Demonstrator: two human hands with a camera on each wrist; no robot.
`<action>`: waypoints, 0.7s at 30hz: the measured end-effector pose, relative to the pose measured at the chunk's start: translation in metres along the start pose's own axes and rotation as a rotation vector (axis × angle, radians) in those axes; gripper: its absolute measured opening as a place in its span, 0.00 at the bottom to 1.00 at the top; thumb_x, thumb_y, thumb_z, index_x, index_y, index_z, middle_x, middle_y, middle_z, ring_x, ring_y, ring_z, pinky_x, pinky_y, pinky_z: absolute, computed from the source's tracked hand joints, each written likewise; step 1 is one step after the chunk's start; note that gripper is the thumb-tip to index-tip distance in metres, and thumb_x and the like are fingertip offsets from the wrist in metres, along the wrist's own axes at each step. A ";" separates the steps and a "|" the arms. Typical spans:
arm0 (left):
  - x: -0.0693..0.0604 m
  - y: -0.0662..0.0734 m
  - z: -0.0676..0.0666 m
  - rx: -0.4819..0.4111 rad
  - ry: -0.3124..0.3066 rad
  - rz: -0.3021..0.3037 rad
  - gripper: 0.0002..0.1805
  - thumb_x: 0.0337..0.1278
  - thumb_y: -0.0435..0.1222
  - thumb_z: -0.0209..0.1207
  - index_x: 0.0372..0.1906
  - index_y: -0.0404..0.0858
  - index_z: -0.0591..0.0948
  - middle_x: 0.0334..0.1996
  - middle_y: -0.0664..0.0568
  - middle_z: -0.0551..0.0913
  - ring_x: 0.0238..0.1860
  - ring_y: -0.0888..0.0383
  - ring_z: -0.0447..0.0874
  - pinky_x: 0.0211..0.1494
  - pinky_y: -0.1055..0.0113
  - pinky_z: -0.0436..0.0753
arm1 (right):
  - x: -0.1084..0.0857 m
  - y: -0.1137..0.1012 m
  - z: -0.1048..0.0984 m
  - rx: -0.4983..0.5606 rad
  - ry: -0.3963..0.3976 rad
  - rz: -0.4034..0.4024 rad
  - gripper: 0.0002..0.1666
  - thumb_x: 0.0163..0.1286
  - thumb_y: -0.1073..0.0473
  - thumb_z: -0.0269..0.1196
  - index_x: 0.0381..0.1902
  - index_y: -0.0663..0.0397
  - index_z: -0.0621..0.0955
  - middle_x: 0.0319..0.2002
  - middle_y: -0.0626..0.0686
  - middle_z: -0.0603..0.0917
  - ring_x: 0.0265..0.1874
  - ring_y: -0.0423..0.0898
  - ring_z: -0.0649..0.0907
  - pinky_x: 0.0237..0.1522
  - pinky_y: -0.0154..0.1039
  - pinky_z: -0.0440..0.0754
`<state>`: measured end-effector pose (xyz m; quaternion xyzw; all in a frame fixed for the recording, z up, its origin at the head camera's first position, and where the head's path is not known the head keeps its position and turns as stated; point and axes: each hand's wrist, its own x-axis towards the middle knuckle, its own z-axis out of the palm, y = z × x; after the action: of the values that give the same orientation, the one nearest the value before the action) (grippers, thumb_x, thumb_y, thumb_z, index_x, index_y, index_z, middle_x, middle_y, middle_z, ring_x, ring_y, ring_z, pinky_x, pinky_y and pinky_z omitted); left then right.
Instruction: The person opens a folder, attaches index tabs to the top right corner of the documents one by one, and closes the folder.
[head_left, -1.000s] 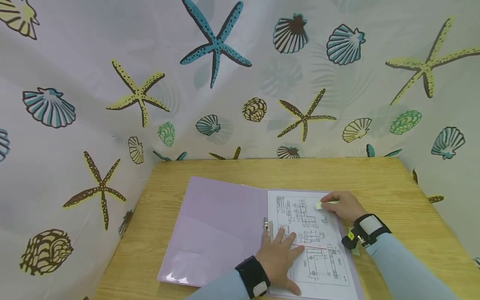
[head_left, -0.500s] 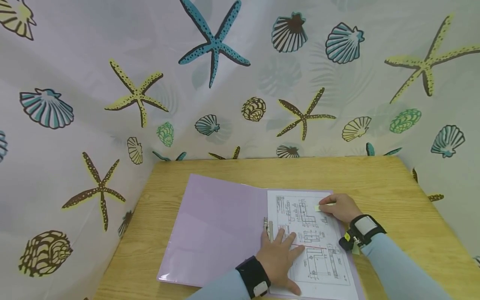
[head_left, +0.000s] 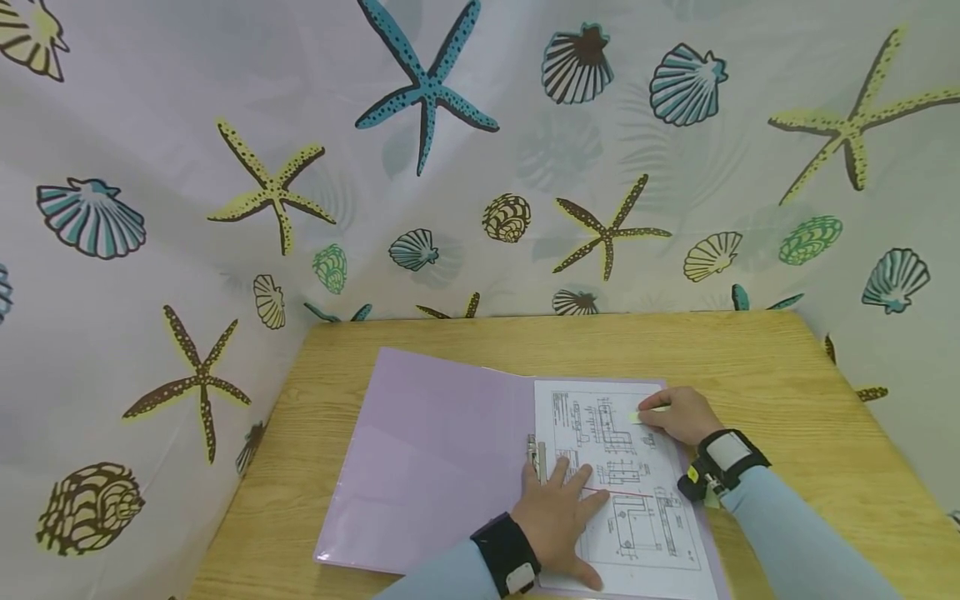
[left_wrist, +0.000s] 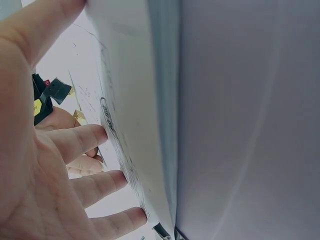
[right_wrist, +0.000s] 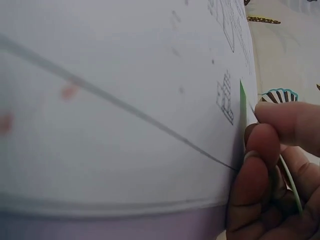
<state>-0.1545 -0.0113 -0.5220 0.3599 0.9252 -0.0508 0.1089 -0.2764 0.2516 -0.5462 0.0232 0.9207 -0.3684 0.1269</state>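
A purple folder (head_left: 431,450) lies spread on the table, with a printed sheet of technical drawings (head_left: 660,537) on its right side. My left hand (head_left: 553,517) rests on the sheet near the metal clip (head_left: 532,448), fingers spread. At the sheet's upper right, my right hand (head_left: 684,414) pinches a small pale green sticky note (head_left: 636,417). In the right wrist view, the thumb and fingers hold this thin green slip (right_wrist: 243,100) against the paper; a pale curved edge (right_wrist: 291,182) shows within the hand. Most of the note is hidden by the fingers.
Beneath the right wrist is another pale yellow-green slip (head_left: 712,498), partly covered. Black straps with small cameras sit on both wrists. The wooden table (head_left: 750,358) extends around the folder. A shell-and-starfish patterned curtain (head_left: 465,192) stands behind and at both sides.
The right hand has shifted slightly left and down with the note, then stays nearly still. The left hand has not moved. The head view has drifted a little.
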 end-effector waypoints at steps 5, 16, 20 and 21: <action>0.000 0.000 0.000 0.003 -0.003 -0.002 0.60 0.20 0.82 0.52 0.72 0.66 0.60 0.73 0.55 0.57 0.72 0.42 0.55 0.57 0.27 0.60 | 0.000 0.000 -0.001 -0.024 0.011 0.010 0.16 0.63 0.52 0.66 0.44 0.56 0.85 0.46 0.60 0.82 0.36 0.50 0.78 0.30 0.36 0.73; 0.001 0.000 0.002 0.000 -0.001 0.007 0.61 0.20 0.82 0.52 0.72 0.65 0.60 0.73 0.55 0.57 0.72 0.41 0.55 0.56 0.27 0.61 | -0.003 0.002 -0.003 -0.079 0.028 -0.020 0.15 0.63 0.52 0.65 0.42 0.55 0.85 0.49 0.62 0.81 0.37 0.51 0.78 0.30 0.37 0.74; 0.001 0.000 0.001 -0.002 -0.006 0.002 0.60 0.21 0.82 0.52 0.72 0.65 0.59 0.73 0.55 0.57 0.72 0.42 0.54 0.56 0.27 0.61 | -0.002 0.003 -0.003 -0.081 0.028 -0.018 0.15 0.62 0.52 0.65 0.42 0.55 0.85 0.48 0.62 0.82 0.36 0.51 0.78 0.29 0.37 0.73; 0.001 0.000 0.001 -0.002 -0.005 0.002 0.60 0.21 0.82 0.53 0.72 0.65 0.59 0.73 0.55 0.57 0.72 0.42 0.54 0.56 0.27 0.61 | -0.002 0.004 -0.003 -0.081 0.029 -0.018 0.15 0.62 0.52 0.66 0.42 0.55 0.86 0.47 0.62 0.82 0.36 0.51 0.78 0.29 0.37 0.73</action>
<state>-0.1551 -0.0112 -0.5229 0.3608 0.9246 -0.0508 0.1116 -0.2744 0.2563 -0.5460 0.0153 0.9367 -0.3318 0.1109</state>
